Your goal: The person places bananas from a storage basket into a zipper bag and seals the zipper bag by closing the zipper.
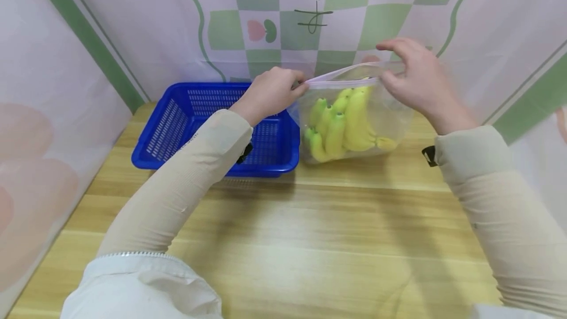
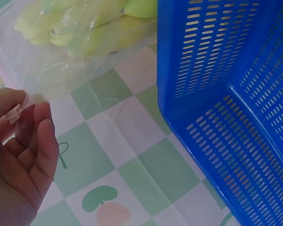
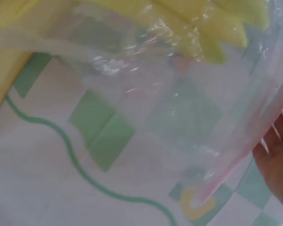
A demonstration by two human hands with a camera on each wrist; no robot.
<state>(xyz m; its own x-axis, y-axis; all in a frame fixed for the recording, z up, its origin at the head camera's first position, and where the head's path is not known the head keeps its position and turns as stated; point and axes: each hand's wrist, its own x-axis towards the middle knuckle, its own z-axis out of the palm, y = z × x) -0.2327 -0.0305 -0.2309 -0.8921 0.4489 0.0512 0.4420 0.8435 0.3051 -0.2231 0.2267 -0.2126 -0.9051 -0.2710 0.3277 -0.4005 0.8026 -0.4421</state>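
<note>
A clear zip bag (image 1: 396, 117) with a pink-edged mouth stands on the table, its mouth slightly parted. Inside it is a bunch of several yellow bananas (image 1: 356, 119) with greenish tips. My left hand (image 1: 272, 92) pinches the bag's upper left corner between thumb and fingers, as the left wrist view also shows at close range. At the upper right of the mouth, my right hand (image 1: 418, 75) has thumb and forefinger spread apart. In the right wrist view, the fingers of that hand (image 3: 278, 150) lie along the bag's pink edge.
Left of the bag stands a blue plastic basket (image 1: 290, 156) with slotted walls, partly beneath my left forearm. The wooden table (image 1: 288, 240) stretches toward me. Behind it hangs a green-and-white checked cloth (image 1: 305, 28), and printed cloth also covers both sides.
</note>
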